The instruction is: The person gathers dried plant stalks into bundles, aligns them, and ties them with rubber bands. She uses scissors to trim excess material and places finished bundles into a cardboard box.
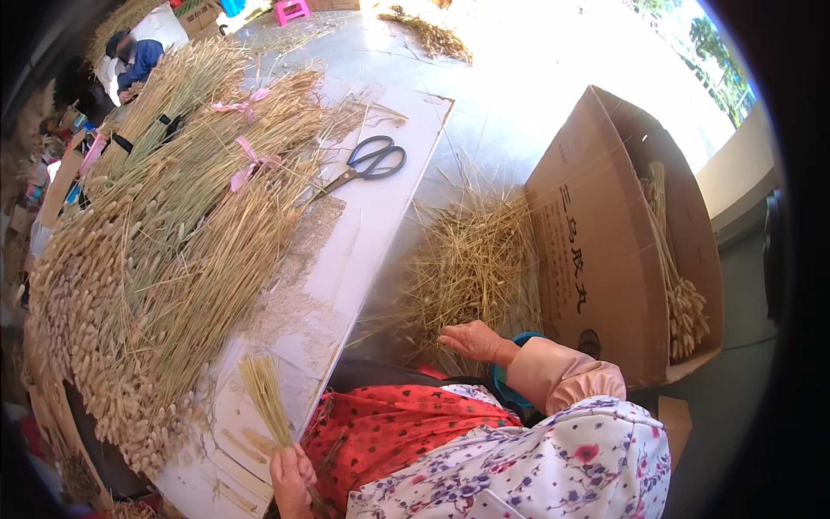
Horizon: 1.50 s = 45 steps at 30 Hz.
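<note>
My left hand (pixel 292 473) grips a small bundle of dried grass stems (pixel 266 389) at the table's near edge, cut ends fanned upward. The bundle's lower end is mostly hidden by the hand and the red apron. My right hand (pixel 476 340) is over the near side of a heap of straw (pixel 473 259) on the floor. Its fingers are bent, and whether they hold anything is unclear. Scissors (pixel 373 162) with dark looped handles lie on the white table (pixel 350 253). Left of them spreads a large pile of dried bunny-tail grass (pixel 175 259), with pink ribbons (pixel 246 162) around some bunches.
A tall cardboard box (pixel 596 240) bearing writing stands on the right, with a bundle of dried grass (pixel 681 292) inside. Part of a blue-green stool (pixel 509 383) shows beneath my right arm. Another person (pixel 136 61) sits at the far left; a pink stool (pixel 290 10) stands behind.
</note>
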Each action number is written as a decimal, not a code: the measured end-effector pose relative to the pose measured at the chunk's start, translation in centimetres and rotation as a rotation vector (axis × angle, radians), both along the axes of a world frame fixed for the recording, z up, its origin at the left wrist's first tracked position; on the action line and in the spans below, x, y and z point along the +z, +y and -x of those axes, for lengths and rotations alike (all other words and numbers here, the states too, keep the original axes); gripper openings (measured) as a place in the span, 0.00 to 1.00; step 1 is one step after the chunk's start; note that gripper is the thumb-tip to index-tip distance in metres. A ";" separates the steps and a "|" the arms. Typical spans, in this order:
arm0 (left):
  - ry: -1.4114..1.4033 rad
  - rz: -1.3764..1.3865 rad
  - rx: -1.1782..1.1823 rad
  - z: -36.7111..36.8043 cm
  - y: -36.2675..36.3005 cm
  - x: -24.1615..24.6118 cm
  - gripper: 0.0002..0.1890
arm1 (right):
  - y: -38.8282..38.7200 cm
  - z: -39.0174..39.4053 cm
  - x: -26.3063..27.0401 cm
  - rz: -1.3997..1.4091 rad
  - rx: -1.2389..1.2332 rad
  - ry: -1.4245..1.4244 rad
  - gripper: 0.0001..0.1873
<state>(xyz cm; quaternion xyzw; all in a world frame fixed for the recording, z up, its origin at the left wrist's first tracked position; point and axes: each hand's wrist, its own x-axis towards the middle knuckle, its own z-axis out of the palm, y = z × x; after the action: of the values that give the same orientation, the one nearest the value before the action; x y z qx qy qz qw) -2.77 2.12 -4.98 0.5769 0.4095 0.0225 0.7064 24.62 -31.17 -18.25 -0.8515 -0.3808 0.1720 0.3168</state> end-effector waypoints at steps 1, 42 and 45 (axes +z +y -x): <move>-0.032 0.016 0.016 -0.4 -0.3 1.1 0.15 | 2.1 0.2 3.2 -0.152 0.059 -0.043 0.10; -0.324 0.083 -0.113 -7.1 -1.9 5.5 0.17 | 21.1 7.3 12.5 -0.619 0.269 1.391 0.08; -0.302 0.078 -0.105 -6.8 -2.1 4.7 0.17 | 21.2 8.0 12.6 -0.706 0.239 1.250 0.09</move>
<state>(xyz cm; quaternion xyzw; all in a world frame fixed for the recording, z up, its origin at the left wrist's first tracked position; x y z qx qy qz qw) 4.04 0.07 -0.29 0.5597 0.2685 0.0558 0.7820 16.59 -9.97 -5.65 -0.3940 -0.2518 0.5265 0.7100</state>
